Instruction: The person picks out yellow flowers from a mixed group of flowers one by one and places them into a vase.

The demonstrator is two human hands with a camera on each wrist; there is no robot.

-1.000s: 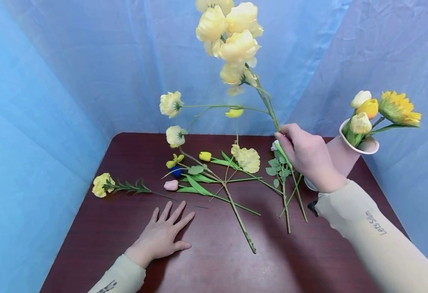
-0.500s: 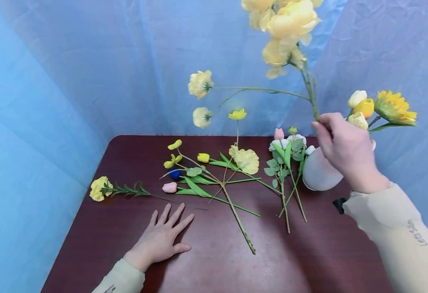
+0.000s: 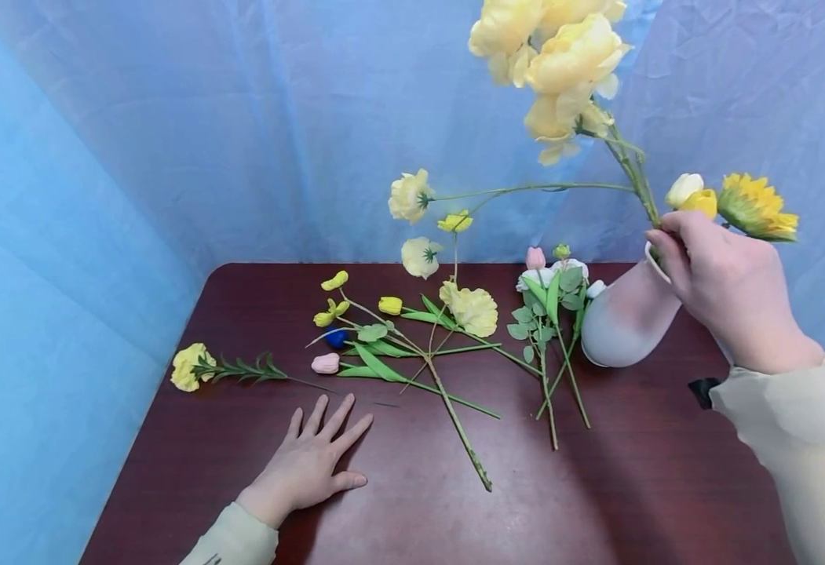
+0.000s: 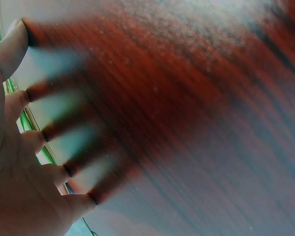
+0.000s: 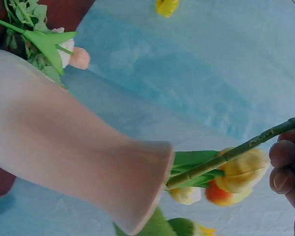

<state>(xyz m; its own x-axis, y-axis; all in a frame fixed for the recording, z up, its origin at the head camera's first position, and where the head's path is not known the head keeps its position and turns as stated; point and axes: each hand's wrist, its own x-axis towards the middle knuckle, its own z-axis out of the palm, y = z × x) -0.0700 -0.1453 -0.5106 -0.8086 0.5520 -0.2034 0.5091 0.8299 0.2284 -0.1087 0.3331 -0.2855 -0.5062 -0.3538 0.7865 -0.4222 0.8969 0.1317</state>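
Observation:
My right hand (image 3: 737,294) grips the stem of a tall branched spray of pale yellow flowers (image 3: 574,59) above the vase (image 3: 624,322). In the right wrist view, the spray's green stem (image 5: 236,150) runs from my fingers down to the vase's rim; I cannot tell how far its end reaches inside. A sunflower (image 3: 758,208), a yellow tulip (image 3: 699,203) and a white tulip (image 3: 684,190) stick out of the vase, partly hidden by that hand. My left hand (image 3: 306,469) rests on the table with fingers spread, holding nothing.
A yellow carnation (image 3: 189,366) lies on the left of the dark table (image 3: 412,502). Mid-table lie a branched yellow-flowered stem (image 3: 458,424), a pink tulip (image 3: 326,363) and a blue flower (image 3: 337,338). Left of the vase are crossed stems with a pink tulip (image 3: 535,257). Blue curtains hang behind.
My right hand has carried the yellow flower spray rightward to the vase mouth, lowering slightly in the last half second. My left hand has stayed in place.

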